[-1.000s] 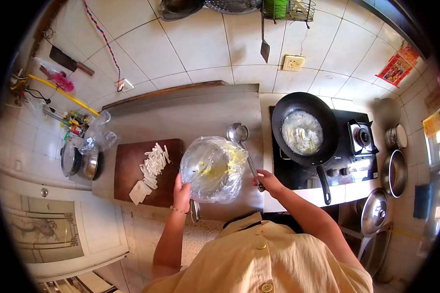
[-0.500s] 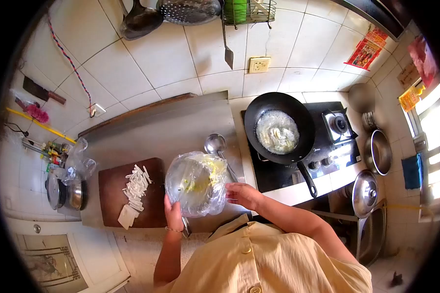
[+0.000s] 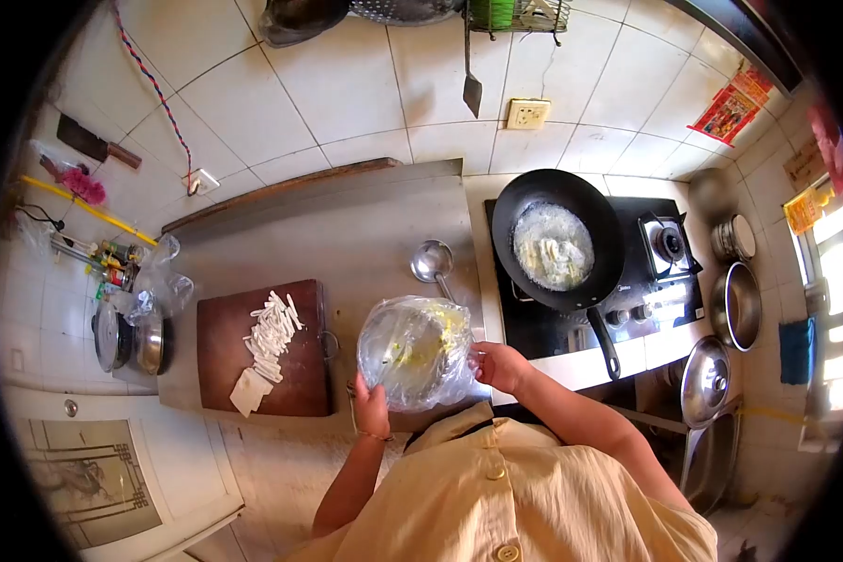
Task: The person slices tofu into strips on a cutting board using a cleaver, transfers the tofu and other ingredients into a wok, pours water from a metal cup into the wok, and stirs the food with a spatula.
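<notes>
A clear plastic bag (image 3: 416, 354) with yellow-green bits in it is spread in a round shape between my two hands. My left hand (image 3: 372, 409) grips its lower left edge. At its right edge, my right hand (image 3: 499, 366) pinches the plastic. Just behind the bag, a metal ladle (image 3: 433, 261) lies on the steel counter, its handle end hidden by the bag. To the left, white strips (image 3: 273, 328) and a flat white piece (image 3: 250, 391) lie on a brown cutting board (image 3: 217, 323). A black wok (image 3: 611, 239) holds white pieces in bubbling liquid (image 3: 553, 248).
The wok sits on the left burner of a black gas stove (image 3: 682, 296). Pans and a metal lid (image 3: 705, 382) are along the right side. Bowls (image 3: 150, 348) and a plastic bag stand at the far left. A cleaver (image 3: 82, 139) and a spatula (image 3: 473, 92) hang on the wall.
My right hand has left the ladle's handle and come to the bag's right edge. The bag has moved nearer my body, away from the cutting board.
</notes>
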Available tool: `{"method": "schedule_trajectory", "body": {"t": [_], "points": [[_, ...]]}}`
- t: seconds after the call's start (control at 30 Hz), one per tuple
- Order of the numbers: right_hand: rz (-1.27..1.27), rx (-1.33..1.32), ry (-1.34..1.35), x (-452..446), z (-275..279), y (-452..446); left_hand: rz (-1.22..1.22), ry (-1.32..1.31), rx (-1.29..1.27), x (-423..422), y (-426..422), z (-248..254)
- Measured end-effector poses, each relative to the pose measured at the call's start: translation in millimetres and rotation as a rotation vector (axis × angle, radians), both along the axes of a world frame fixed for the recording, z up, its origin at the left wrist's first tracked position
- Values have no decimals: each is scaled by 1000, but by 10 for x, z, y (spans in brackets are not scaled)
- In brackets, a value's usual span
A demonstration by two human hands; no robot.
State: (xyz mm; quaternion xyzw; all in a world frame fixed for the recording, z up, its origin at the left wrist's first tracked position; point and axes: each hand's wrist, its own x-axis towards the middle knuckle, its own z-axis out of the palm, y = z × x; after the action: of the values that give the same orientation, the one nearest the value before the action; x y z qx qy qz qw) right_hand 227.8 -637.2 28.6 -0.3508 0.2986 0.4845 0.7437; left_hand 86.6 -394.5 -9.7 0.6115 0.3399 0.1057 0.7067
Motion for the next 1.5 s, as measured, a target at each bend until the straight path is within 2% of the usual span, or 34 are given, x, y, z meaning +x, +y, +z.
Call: {"method": "schedule_trajectory", "body": {"t": [0.1,0.17,0.27,0.5,0.6,0.67,0.8,0.87,0.97,1.07,1.1,1.13,1.2,1.27,1.37,1.4,1.43,1.47,1.5], "points": [[20,61,-37,-8,-98,-34,-25,-5,6,-2,-19,-84],[-104,-53,-50,-27,-67,-23,-48,-8,9,-8,-39,-150],[-254,-25,-65,-30,-113,-38,-70,-18,19,-22,-33,-234],[-237,-104,-142,-22,-6,-69,-22,-12,-47,-75,22,-315],[-230,-10,-182,-18,13,-72,-82,-30,45,-62,24,-315],[-231,50,-226,-13,45,-54,-112,-5,232,-58,12,-356],[-224,64,-214,-11,194,-12,-152,12,406,-58,24,-470],[-187,176,-293,-12,270,7,-138,131,563,-63,-3,-574],[-89,97,-376,-11,431,98,-179,284,543,11,-101,-232],[-44,94,-418,-5,362,114,-198,178,631,-26,-66,-406],[-45,94,-418,0,365,109,-199,178,632,-30,-31,-451],[-55,61,-407,9,369,96,-205,212,475,-38,13,-494],[-66,27,-397,12,383,54,-211,243,318,-46,23,-454],[-115,54,-376,15,398,15,-110,389,72,111,-79,237],[-245,111,-322,30,220,-55,-120,373,188,98,36,271],[-248,111,-319,34,215,-81,-122,376,190,40,129,103],[-268,91,-296,58,214,-110,-104,231,342,56,191,32],[-290,73,-270,55,205,-126,-39,192,236,1,206,-27],[-319,45,-260,50,171,-132,29,150,133,22,170,152]]}}
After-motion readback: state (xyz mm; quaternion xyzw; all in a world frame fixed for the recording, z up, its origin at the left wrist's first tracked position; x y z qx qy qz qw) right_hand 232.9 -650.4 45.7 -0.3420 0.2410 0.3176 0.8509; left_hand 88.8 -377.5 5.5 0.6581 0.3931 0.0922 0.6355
